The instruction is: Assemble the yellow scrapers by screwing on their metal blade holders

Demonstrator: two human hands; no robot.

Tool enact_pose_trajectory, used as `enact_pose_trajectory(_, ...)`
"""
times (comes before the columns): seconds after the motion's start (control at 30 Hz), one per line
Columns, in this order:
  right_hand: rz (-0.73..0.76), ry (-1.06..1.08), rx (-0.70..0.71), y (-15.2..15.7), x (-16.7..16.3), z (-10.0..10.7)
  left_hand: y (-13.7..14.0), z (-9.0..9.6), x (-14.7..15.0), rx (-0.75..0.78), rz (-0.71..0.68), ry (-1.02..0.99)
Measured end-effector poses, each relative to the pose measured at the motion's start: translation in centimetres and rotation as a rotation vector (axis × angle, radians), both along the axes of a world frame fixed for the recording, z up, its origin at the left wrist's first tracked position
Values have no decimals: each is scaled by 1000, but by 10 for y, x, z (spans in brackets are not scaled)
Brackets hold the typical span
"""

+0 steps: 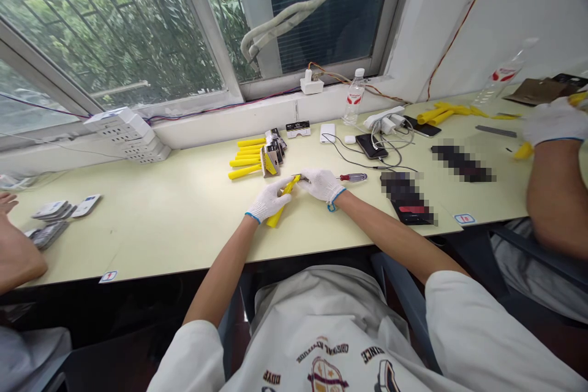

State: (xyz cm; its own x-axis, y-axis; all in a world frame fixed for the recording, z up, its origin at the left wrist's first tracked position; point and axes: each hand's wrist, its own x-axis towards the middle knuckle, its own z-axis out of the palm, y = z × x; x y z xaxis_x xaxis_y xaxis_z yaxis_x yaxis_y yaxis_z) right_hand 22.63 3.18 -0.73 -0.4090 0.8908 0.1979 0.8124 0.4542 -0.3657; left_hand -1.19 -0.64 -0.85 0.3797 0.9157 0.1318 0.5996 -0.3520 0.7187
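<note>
Wide sliding windows (114,24) filled the far side of the room, and through their glass I could see green leaves behind a metal grille. Below them stretched a long pale-yellow table (184,220), at which a person in a white printed T-shirt (321,343) was seated. At the left edge a co-worker's bare forearm (18,251) rested near some small flat packs (54,210), and at the right edge another co-worker's gloved hand (555,122) was above the table. A stack of white blocks (128,135) stood against the window ledge on the left, while a clear bottle (353,101) stood upright near the wall, farther right. In front of the person, several yellow handles (250,159) with printed cards lay side by side in a group. Nearer, the two hands wore white knitted gloves and were close together. The left hand (269,199) was closed around a yellow piece (277,216), which slanted over the table between the person and that group. The right hand (319,185) had its fingers at the upper end of this piece, but I cannot tell how firmly they gripped. Just beside the right hand lay a screwdriver (353,177) with a red and clear handle.
</note>
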Motion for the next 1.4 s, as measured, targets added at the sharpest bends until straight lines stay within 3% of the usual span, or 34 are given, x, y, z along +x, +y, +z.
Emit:
enact_pose_trajectory(0.73, 6, -20, 43, 5, 1, -6, 2, -3, -1, 2, 1, 1)
enact_pose_trajectory(1.4, 8, 29, -30, -1, -2, 1, 2, -2, -1, 8, 1, 6)
